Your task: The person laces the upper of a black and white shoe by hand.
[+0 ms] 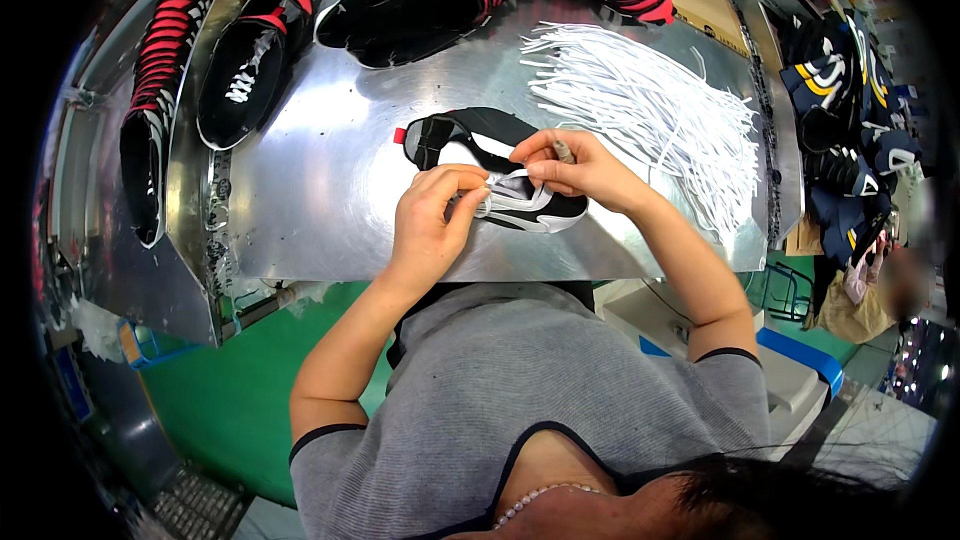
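Note:
A black, grey and white shoe upper (530,212) with a red heel tab lies on the metal table in front of me. My left hand (437,212) is closed at its near side, thumb and fingers pinching a white shoelace (507,176) at the lacing opening. From the other side my right hand (572,168) pinches the same lace by the opening. A short brownish stick-like tool (564,151) is tucked between the right hand's fingers; its tip is hidden. The fingers cover part of the upper.
Right of the upper, a big bundle of white laces (650,110) is spread on the metal table (310,200). Black-and-red uppers (425,10) are stacked at the back, with a laced one (245,80) and a nested row (150,140) at left. Dark blue uppers (835,90) hang beyond the right edge.

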`<state>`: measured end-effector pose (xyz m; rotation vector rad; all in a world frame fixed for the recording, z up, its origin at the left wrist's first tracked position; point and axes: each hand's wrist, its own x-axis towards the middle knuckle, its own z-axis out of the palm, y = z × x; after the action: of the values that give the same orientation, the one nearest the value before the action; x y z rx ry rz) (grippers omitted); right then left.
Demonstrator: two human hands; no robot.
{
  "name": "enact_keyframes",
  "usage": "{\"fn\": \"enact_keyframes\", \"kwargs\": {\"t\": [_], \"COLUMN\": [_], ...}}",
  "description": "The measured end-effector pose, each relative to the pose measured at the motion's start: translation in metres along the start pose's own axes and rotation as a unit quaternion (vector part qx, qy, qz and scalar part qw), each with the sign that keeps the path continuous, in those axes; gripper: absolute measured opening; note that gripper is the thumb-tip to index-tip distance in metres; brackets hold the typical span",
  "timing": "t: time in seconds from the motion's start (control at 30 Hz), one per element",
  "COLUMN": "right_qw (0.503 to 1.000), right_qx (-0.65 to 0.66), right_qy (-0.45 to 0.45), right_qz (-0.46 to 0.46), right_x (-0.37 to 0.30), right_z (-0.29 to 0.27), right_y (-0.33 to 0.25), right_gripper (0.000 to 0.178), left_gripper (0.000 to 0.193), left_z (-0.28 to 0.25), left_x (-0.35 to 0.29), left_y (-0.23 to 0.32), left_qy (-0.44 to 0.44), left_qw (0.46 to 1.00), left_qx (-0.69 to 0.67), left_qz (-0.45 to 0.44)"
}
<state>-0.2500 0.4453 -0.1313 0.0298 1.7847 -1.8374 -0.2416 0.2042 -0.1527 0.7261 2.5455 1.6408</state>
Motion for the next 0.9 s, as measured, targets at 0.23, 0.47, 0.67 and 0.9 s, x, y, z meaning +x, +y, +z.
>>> {"fn": "enact_keyframes", "kwargs": {"t": [0.23,0.47,0.67,0.9], "right_qw": [0.957,0.955,0.962,0.967], "right_qx": [0.214,0.162,0.114,0.026], "right_qy": [0.064,0.136,0.153,0.176], "right_qz": [-0.185,-0.208,-0.196,-0.185], "right_x": [-0.013,-0.022,-0.03,-0.029], "right_z": [0.011,0.032,0.034,0.034], "right_y": [0.027,0.017,0.018,0.018], "right_gripper": [0.022,0.016,0.016,0.016], "left_gripper": [0.006,0.007,0.009,0.009], "left_z": [0.005,-0.002,-0.004,0.006], "left_x": [0.005,0.008,0.025,0.032], "left_y": [0.009,0.026,0.049,0.045], "left_qy": [0.009,-0.023,-0.045,-0.034], "left_qw": [0.995,0.991,0.95,0.945], "left_qx": [-0.085,-0.127,-0.28,-0.291], "left_qz": [-0.045,-0.028,-0.133,-0.146]}}
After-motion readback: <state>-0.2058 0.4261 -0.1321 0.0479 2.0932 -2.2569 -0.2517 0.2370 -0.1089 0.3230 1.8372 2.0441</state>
